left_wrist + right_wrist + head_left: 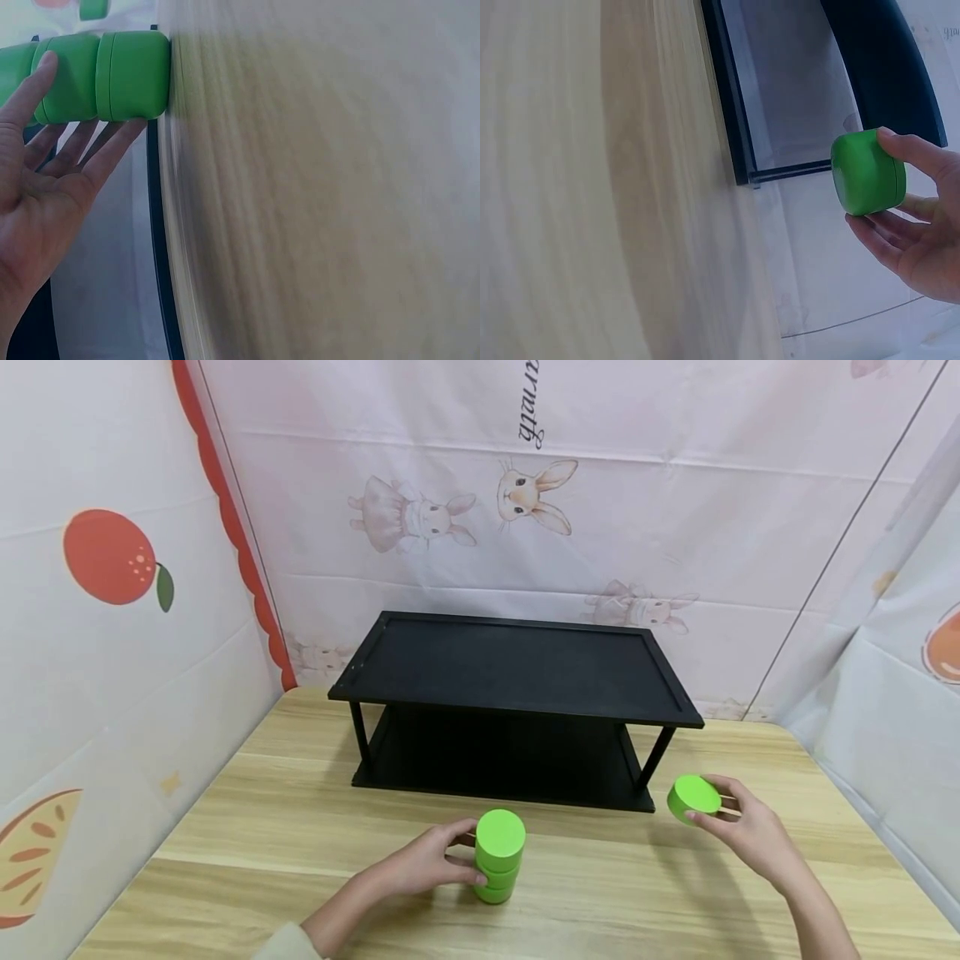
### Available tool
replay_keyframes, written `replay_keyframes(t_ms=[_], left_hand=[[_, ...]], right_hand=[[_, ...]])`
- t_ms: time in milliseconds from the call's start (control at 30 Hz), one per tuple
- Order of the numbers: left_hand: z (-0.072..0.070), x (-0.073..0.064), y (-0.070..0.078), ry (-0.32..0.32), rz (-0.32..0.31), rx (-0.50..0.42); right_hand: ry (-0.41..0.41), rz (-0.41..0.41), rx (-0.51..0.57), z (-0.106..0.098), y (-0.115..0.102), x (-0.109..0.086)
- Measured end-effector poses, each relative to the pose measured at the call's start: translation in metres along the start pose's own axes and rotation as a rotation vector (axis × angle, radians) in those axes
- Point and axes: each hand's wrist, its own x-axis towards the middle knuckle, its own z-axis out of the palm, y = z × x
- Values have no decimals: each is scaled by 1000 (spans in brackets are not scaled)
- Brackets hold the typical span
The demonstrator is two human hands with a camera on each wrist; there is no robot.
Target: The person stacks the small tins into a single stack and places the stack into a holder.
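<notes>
A stack of round green tins (500, 839) stands on the table in front of the shelf. My left hand (431, 862) holds this stack from its left side, thumb in front and fingers around the back. In the left wrist view the thumb lies on a middle tin (71, 79), and the lowest tin (133, 75) meets the tabletop. To the right, my right hand (750, 827) pinches a single round green tin (693, 797) between thumb and fingers. The right wrist view shows that tin (866, 172) held above the tabletop, just outside the shelf's right end.
A black two-tier shelf (510, 664) stands at the back of the wooden table (600, 877), its lower board (502, 760) close to the table surface. Printed cloths with rabbits and fruit (108, 556) hang behind and at both sides.
</notes>
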Motion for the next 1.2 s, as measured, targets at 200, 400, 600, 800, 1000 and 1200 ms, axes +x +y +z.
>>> replay_keyframes(t_ms=[200, 400, 600, 800, 1000, 1200], left_hand=[[0, 0, 0, -1, -3, -3], [0, 1, -1, -4, -7, -12], [-1, 1, -1, -5, -4, -17], [0, 1, -1, -8, 0, -19], [0, 1, 0, -8, -10, -43], [0, 0, 2, -6, -15, -58]], right_hand=[[-15, -4, 33, 5, -7, 0], [-23, -14, 63, 7, -15, -2], [-22, -35, 75, 10, -23, -4], [-42, -39, 82, 11, -31, -4], [-53, -38, 84, 10, -38, -4], [-57, -43, 86, 8, -43, -4]])
